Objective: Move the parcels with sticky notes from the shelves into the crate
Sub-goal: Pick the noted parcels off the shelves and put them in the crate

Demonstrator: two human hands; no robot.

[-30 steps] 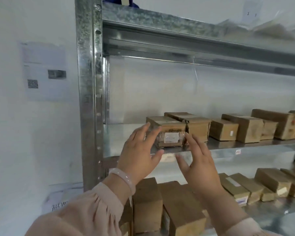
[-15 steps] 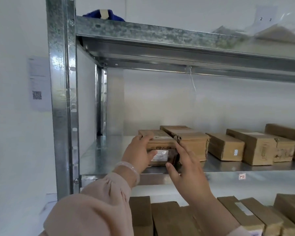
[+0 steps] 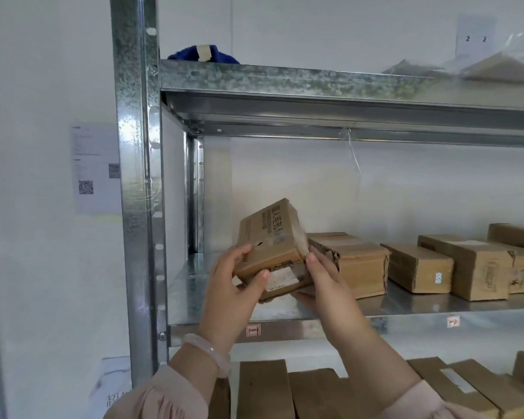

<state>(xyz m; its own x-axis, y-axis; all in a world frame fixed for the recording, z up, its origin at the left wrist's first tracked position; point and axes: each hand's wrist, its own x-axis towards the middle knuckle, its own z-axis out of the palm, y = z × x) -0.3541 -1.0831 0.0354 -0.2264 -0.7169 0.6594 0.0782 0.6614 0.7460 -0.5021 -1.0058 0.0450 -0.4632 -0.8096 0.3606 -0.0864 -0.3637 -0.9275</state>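
Cardboard parcel (image 3: 270,237) tilts in left hand (image 3: 233,287) and right hand (image 3: 325,284) beside box (image 3: 360,264).

I am watching the left grip (image 3: 235,287) and right grip (image 3: 325,282) holding a brown parcel (image 3: 270,237) tilted at the left end of the metal shelf (image 3: 191,294); its white label (image 3: 280,278) is facing me; other boxes (image 3: 418,267) are sitting to its right.

Label (image 3: 280,278) print on the parcel (image 3: 270,234) unreadable; wall notice (image 3: 94,167) text too small; rightmost box (image 3: 518,237) cut off at right edge.
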